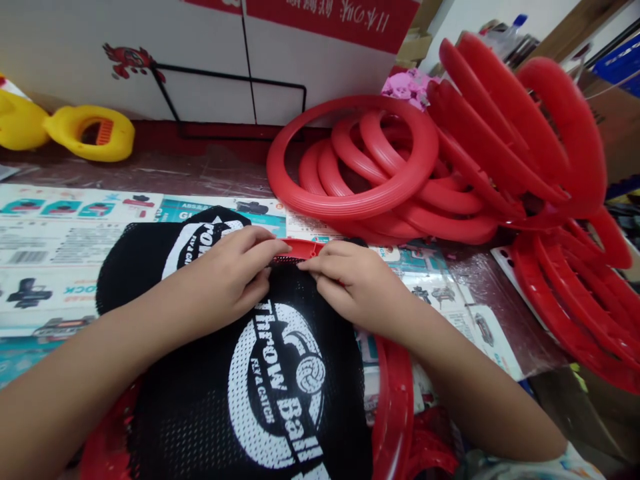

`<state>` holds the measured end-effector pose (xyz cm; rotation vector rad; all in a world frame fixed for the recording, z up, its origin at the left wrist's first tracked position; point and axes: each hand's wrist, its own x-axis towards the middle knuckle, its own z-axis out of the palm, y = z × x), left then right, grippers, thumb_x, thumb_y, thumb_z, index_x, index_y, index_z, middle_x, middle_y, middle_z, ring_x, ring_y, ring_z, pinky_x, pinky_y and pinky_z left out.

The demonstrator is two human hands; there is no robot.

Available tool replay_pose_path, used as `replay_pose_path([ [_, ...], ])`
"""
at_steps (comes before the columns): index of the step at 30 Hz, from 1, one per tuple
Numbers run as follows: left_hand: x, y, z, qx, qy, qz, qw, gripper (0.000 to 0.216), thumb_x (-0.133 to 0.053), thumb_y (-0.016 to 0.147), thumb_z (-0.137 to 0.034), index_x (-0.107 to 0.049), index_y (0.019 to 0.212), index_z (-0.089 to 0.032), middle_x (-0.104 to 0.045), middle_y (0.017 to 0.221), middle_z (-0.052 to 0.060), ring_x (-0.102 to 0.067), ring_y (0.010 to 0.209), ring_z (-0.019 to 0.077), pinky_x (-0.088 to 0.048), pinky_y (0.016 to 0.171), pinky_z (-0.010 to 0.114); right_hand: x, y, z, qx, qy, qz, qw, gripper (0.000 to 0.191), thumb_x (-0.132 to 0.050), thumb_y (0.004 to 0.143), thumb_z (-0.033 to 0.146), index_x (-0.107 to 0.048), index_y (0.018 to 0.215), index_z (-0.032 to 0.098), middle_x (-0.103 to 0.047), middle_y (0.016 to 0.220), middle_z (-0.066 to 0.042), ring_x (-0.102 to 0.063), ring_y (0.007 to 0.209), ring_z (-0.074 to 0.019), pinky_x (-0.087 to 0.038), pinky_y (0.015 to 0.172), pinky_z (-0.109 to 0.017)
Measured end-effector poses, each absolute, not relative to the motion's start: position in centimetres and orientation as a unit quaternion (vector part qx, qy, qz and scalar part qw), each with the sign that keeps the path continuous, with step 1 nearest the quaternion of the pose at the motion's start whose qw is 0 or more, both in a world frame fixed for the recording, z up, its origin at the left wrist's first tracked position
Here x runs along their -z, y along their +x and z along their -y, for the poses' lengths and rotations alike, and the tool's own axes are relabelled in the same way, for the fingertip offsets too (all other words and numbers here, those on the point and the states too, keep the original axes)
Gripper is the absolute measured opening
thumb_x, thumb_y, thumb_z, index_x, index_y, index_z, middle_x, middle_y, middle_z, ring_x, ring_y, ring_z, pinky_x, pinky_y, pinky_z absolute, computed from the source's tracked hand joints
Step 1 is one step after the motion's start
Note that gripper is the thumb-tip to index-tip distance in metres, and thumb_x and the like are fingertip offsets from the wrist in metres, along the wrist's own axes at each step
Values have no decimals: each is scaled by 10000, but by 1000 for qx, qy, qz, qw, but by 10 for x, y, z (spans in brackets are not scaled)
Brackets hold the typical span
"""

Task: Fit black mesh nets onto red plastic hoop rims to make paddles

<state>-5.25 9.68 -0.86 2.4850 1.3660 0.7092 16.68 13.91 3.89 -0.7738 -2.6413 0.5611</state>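
Note:
A black mesh cloth (pixel 200 393) printed "Throw Ball Fly & Catch" in white lies over a red plastic ring (pixel 393 393). My left hand (pixel 240 270) pinches the cloth's far edge where it meets the ring. Just to the right, my right hand (pixel 353 283) has its fingers bent closed on the same edge. Between the hands a short stretch of the red rim shows. Another black printed cloth (pixel 135 257) lies to the left, partly under my left hand. My fingers hide the exact points of grip.
Several red rings (pixel 350 207) lie heaped behind my hands, with stacked red ring parts (pixel 505 140) at the right. Yellow plastic pieces (pixel 100 150) stand at the back left. A white and red carton (pixel 200 40) and a black wire frame (pixel 230 75) are behind. Printed cardboard (pixel 30 267) covers the table.

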Motion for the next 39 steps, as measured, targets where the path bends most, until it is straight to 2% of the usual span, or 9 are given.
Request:
replay_pose_path([
  [5,11,-49,-94,-221,852,-465,91,403,-379,867,-82,-548,1225,-161,-444,1265,163,-472,1178,315,-456,986,499,-29,169,-147,-67,-226,956,172,305,-419,922,139,-718,951,91,-615,823,-104,-516,797,-196,-468,725,-319],
  [9,12,-50,-95,-216,856,-463,81,439,-378,860,-66,-567,1242,-174,-422,1284,167,-476,1177,321,-471,969,504,-27,169,-151,-19,-216,960,176,340,-378,946,157,-710,933,84,-573,786,-93,-467,767,-196,-444,703,-313],
  [20,14,-50,-96,-225,855,-463,66,477,-397,839,-47,-580,1267,-152,-445,1246,181,-493,1157,339,-497,927,524,-19,169,-159,4,-211,961,180,363,-362,959,161,-712,901,80,-548,761,-88,-443,748,-195,-413,687,-307],
  [28,17,-48,-95,-211,857,-468,50,438,-401,847,-81,-608,1226,-156,-440,1232,179,-509,1098,331,-503,904,529,-19,169,-158,17,-225,966,128,317,-420,948,173,-729,893,123,-580,772,-89,-455,751,-197,-394,678,-308],
  [31,17,-47,-93,-206,854,-476,45,433,-382,866,-100,-586,1240,-173,-435,1212,175,-509,1079,328,-504,885,528,-25,170,-154,-6,-233,966,111,269,-471,925,168,-734,949,118,-637,804,-101,-514,779,-206,-417,705,-315],
  [35,11,-52,-91,-212,845,-485,77,398,-346,901,-133,-510,1263,-154,-479,1170,155,-532,1042,283,-499,892,485,-42,169,-144,-124,-274,949,94,251,-532,902,147,-691,1095,128,-727,948,-74,-624,838,-183,-443,748,-290],
  [39,4,-61,-93,-194,827,-524,65,355,-355,931,-233,-455,1234,-78,-553,1086,167,-572,985,291,-500,870,481,-53,164,-134,-203,-283,937,9,224,-603,885,204,-693,1085,158,-750,967,-41,-668,840,-178,-447,723,-274],
])
